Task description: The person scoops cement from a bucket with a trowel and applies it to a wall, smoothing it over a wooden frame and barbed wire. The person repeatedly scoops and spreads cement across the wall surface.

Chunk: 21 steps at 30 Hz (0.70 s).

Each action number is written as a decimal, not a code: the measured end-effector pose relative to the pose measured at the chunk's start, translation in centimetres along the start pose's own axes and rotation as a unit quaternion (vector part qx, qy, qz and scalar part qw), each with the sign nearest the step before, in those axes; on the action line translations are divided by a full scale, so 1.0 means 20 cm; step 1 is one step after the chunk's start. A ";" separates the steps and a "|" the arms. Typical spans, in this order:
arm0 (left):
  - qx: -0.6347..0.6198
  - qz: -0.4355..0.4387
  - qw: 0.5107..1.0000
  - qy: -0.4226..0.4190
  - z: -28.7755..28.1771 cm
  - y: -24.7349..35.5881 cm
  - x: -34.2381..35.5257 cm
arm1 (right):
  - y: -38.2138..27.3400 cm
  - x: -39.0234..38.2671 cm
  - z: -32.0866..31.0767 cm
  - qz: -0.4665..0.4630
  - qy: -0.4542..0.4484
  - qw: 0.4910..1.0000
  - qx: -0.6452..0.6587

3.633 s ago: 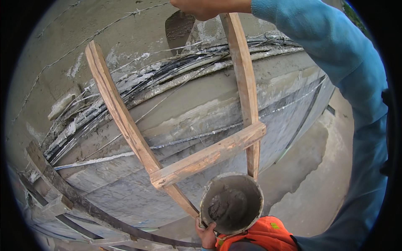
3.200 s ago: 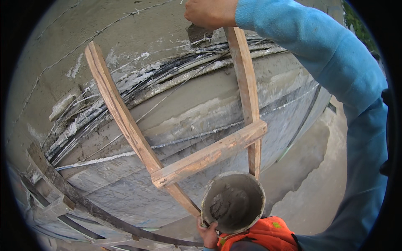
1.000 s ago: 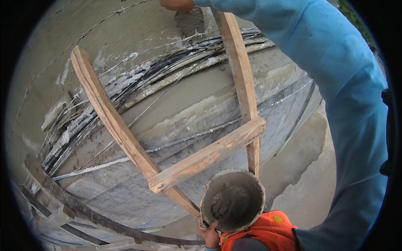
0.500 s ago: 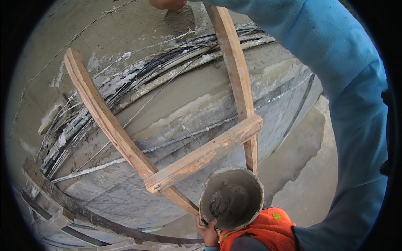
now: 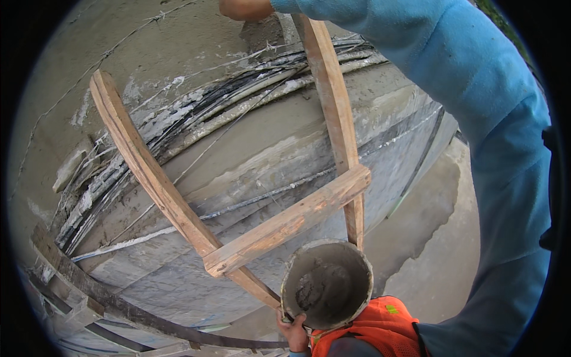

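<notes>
My right hand is at the top of the view, closed on what appears to be a trowel, its grey mortar-coated blade against the plastered wall; the handle is hidden. My left hand grips the near rim of a round bucket with grey wet mortar inside, low in the view above my orange vest. A wooden ladder, two rails and a rung, leans beside the bucket and rises toward the wall, its right rail ending just below my right hand.
Bundled cables and pipes run along the ledge under the plaster. Barbed wire crosses the upper wall. A smooth grey wall face drops to concrete ground far below. Weathered scaffold timbers stand at the lower left.
My right hand and trowel moved across the upper wall, right earlier, then leftward, and sit slightly lower than half a second ago. The bucket stays in my left hand; ladder shifted slightly left in view.
</notes>
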<state>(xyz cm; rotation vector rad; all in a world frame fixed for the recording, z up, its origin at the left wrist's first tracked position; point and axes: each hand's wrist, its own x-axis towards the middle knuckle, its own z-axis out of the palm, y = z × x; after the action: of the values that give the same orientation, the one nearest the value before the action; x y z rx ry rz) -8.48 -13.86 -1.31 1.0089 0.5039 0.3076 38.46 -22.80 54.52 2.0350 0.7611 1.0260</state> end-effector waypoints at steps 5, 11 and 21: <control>0.018 0.002 1.000 -0.023 -0.03 -0.02 0.00 | -0.02 0.02 0.00 -0.004 -0.011 1.000 0.000; 0.000 -0.015 1.000 -0.001 -0.02 -0.02 0.00 | 0.01 0.04 -0.02 -0.005 -0.004 1.000 0.006; 0.025 -0.050 0.998 -0.006 -0.10 -0.11 0.01 | 0.00 0.09 -0.02 -0.026 -0.004 1.000 0.007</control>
<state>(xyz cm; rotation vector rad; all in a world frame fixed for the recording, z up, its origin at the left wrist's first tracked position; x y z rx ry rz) -9.35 -13.49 -4.16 1.0306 0.5516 0.1996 38.95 -21.39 55.49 2.0191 0.8136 0.9845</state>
